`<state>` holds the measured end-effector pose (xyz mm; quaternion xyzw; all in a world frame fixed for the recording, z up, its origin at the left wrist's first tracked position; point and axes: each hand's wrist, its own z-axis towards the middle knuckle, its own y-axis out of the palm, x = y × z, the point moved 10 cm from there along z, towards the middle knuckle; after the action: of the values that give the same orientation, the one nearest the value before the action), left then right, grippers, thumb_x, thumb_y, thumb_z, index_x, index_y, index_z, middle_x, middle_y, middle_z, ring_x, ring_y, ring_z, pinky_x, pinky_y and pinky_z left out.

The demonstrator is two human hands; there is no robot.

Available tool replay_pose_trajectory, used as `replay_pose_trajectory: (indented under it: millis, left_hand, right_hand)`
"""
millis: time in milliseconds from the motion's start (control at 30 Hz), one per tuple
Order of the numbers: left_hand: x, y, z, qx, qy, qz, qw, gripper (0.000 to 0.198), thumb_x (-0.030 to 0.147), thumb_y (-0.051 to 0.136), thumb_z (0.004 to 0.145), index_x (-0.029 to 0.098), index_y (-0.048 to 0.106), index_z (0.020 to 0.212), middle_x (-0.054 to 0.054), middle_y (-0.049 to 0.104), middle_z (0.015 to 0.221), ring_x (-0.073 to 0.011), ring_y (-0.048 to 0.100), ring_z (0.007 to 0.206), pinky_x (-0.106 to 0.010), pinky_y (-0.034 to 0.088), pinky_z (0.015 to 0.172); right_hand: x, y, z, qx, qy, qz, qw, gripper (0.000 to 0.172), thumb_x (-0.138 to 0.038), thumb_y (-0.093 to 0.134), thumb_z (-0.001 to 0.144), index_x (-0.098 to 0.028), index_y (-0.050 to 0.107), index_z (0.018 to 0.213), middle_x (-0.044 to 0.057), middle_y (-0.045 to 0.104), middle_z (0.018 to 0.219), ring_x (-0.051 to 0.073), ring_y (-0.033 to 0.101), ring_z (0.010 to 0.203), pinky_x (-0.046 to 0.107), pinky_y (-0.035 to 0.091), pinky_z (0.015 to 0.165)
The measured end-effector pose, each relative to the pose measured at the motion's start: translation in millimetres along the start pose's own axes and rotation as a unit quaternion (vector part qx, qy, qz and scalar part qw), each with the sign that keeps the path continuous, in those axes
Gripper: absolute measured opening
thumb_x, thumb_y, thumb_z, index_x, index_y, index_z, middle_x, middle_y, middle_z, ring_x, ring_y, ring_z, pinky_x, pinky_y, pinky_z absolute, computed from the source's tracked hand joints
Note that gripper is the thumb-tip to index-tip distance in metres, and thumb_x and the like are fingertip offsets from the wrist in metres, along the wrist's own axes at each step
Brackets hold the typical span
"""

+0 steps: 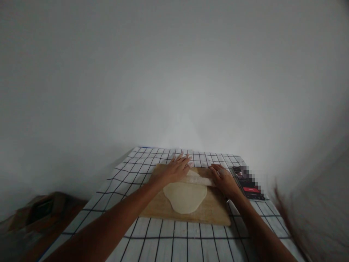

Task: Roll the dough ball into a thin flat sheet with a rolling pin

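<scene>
Cloth (163,243) rims the board (214,209) — left fingers (183,160) outstretched across the rolling pin (199,180), right fingers (214,170) curled over it.

One rolling pin (200,181), one dough sheet (186,198), one board (218,209), one tablecloth (167,240)

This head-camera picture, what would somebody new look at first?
Probably the pale, flat dough on the wooden board. A rolling pin lies across its far part, under the left hand and right hand. A dark, flat thing with a red patch lies right of the board.
</scene>
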<state>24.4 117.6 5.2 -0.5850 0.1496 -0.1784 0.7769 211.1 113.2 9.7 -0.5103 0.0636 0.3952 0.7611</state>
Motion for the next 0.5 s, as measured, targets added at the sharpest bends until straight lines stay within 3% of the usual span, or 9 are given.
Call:
replay_pose_trajectory:
  millis: [200,300,400,500]
  left_hand:
    - [49,-26.1,-68,0.023,-0.034,0.023,0.999,0.052,0.037,0.031,0.103,0.012,0.04,0.148,-0.013,0.038,0.157,-0.0309,0.025,0.149,-0.056,0.022,0.122]
    - [84,-38.0,-103,0.086,-0.053,0.033,0.994,0.054,0.037,0.035,0.102,0.015,0.036,0.151,-0.009,0.031,0.161,-0.0303,0.024,0.15,-0.057,0.025,0.122]
    - [114,-33.8,-119,0.096,-0.045,0.016,0.994,0.06,0.038,0.039,0.1,0.017,0.026,0.155,-0.005,0.023,0.164,-0.0267,0.021,0.151,-0.051,0.026,0.124]
    - [119,-34.4,-119,0.106,-0.066,-0.016,0.992,0.058,0.039,0.039,0.1,0.022,0.03,0.154,-0.001,0.029,0.161,-0.0252,0.027,0.149,-0.052,0.028,0.124]
  right_hand:
    - [-9,4,-12,-0.038,-0.05,0.033,0.997,0.036,-0.036,0.038,0.102,-0.019,0.069,0.108,0.011,0.066,0.12,0.022,0.061,0.115,0.036,0.046,0.102]
    - [-12,3,-13,-0.061,-0.056,0.002,0.997,0.037,-0.04,0.036,0.104,-0.021,0.068,0.1,0.009,0.068,0.108,0.021,0.063,0.104,0.034,0.049,0.094]
    - [-10,3,-14,-0.08,-0.03,-0.057,0.995,0.041,-0.045,0.031,0.105,-0.023,0.066,0.099,0.007,0.07,0.1,0.021,0.067,0.092,0.032,0.049,0.082]
    - [-10,5,-18,-0.104,-0.007,-0.121,0.987,0.044,-0.047,0.027,0.105,-0.024,0.065,0.105,0.007,0.073,0.091,0.024,0.07,0.082,0.033,0.047,0.071]
